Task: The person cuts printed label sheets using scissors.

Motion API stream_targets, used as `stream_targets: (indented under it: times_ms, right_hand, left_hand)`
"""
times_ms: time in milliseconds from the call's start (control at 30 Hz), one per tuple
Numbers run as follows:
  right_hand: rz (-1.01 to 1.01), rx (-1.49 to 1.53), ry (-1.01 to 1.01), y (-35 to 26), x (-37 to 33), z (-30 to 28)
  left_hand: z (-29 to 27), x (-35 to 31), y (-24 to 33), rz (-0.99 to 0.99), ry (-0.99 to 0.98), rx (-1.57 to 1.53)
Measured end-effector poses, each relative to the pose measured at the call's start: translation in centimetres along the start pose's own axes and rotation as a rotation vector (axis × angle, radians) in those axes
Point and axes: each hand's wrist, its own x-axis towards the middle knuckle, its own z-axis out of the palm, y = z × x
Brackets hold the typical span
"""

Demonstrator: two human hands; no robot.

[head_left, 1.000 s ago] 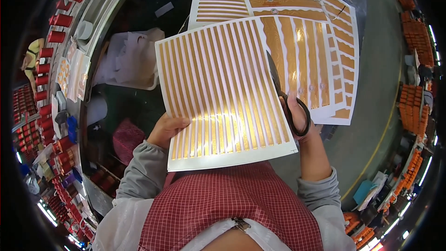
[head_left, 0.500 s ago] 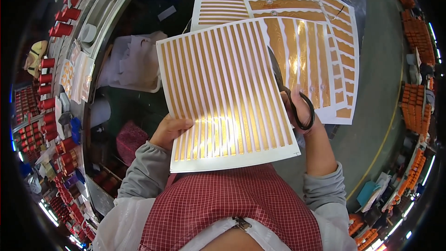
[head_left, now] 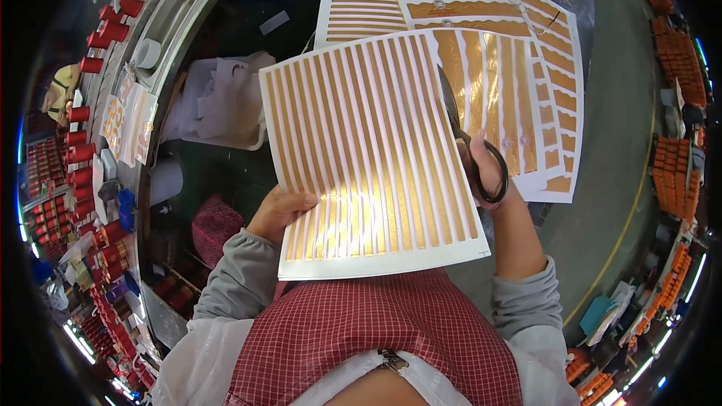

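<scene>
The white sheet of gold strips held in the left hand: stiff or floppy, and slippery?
The striped sheet probably has some stiffness: the left hand grips it only at its lower left edge, yet it stays nearly flat. It looks thin and light for its size. The glare on its gold strips suggests a glossy, possibly slippery face. The right hand holds black scissors along its right edge.

sheet (head_left: 368, 150): white card printed with narrow gold stripes running lengthwise, glare near its lower half | pose: held up flat, tilted slightly counterclockwise, centre of frame | scissors (head_left: 470, 146): black handles and dark blades, along the sheet's right edge, tips pointing up, right of centre
</scene>
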Motion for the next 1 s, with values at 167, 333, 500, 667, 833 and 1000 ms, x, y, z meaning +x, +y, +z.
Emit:
stream_targets:
  times_ms: [167,333,500,667,833,1000]
  right_hand:
    - [0.075,-0.19,-0.071,-0.4,1.7,-2.0]
    - [-0.145,-0.101,-0.039,-1.7,0.8,3.2]
    - [-0.072,-0.042,-0.074,-0.5,2.1,0.3]
    - [0.031,-0.144,-0.048,-1.1,4.3,-1.7]
    - [-0.232,-0.048,0.267,-1.9,3.7,5.0]
    - [0.018,-0.117,-0.166,-0.4,4.9,-1.9]
  left_hand:
    - [0.4,0.3,-0.2,0.007,0.03,0.024]
    - [0.0,0.3,-0.1,0.016,0.02,-0.022]
    - [0.2,0.1,0.2,-0.009,0.028,0.016]
    - [0.2,0.3,0.2,0.009,0.0,-0.022]
    - [0.1,0.0,0.2,0.025,0.038,-0.035]
    - [0.3,0.1,0.4,0.004,0.052,0.01]
